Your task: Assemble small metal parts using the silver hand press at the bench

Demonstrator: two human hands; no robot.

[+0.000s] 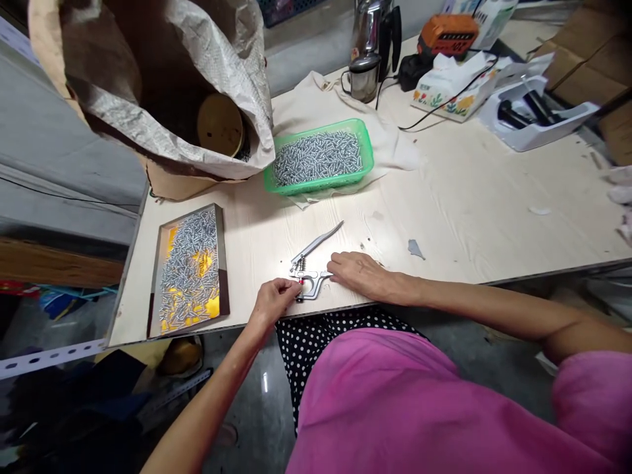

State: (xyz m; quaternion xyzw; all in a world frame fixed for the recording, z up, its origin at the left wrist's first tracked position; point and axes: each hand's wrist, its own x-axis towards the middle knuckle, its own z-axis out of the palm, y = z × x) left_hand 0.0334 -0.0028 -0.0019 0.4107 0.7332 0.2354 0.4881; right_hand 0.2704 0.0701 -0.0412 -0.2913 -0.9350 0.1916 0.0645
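Note:
Snap-fastener pliers [312, 294] lie near the table's front edge, their upper handle [320, 241] raised away from the frame and a small spring showing at the pivot. My right hand [363, 276] is closed round the end of the lower handle. At the jaw end, my left hand [276, 299] is pinched beside a small red part [301, 282] and a black tip. Whatever its fingertips hold is too small to make out. To the left, a shallow metal tray [220, 240] with a yellow bottom holds many small silvery metal pieces.
A green plastic basin [368, 148] of similar metal pieces stands behind the pliers. A large open sack [247, 79] is at the back left. A steel mug [364, 79], tissue box [444, 89], orange battery [447, 34] and white tray [538, 135] occupy the back right.

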